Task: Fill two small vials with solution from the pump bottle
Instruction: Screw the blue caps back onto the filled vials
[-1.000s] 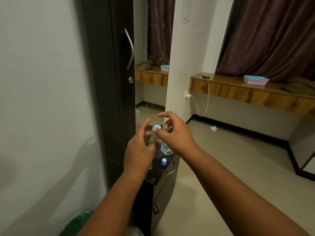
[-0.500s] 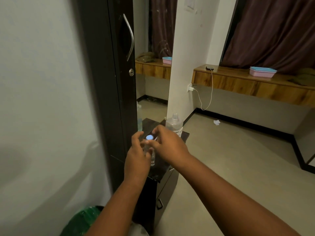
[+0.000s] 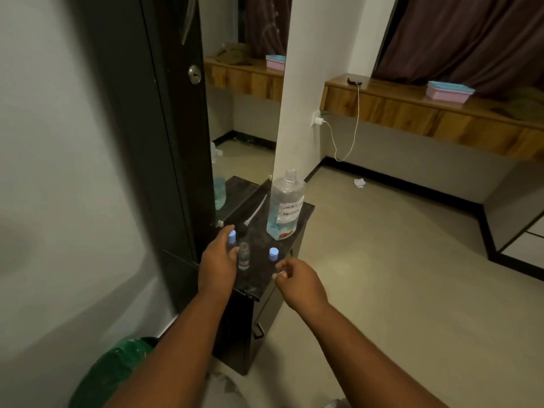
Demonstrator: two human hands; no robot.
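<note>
On the little dark cabinet top (image 3: 290, 219), the left hand (image 3: 217, 267) is wrapped around a blue-capped vial (image 3: 232, 238). An uncapped vial (image 3: 243, 257) stands just beside it, with a loose blue cap (image 3: 273, 254) nearby. The right hand (image 3: 300, 282) hovers loosely curled, holding nothing. The big bottle (image 3: 285, 206) stands behind.

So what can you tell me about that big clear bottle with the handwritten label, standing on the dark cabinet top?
The big clear plastic bottle stands upright near the far right edge of the dark glossy cabinet top. Its neck is open, with no pump or cap on it. Pale blue liquid fills only the bottom part. A white paper label with handwriting I cannot read sits on the front, and a reddish mark shows near the base. Neither hand touches it.
</note>
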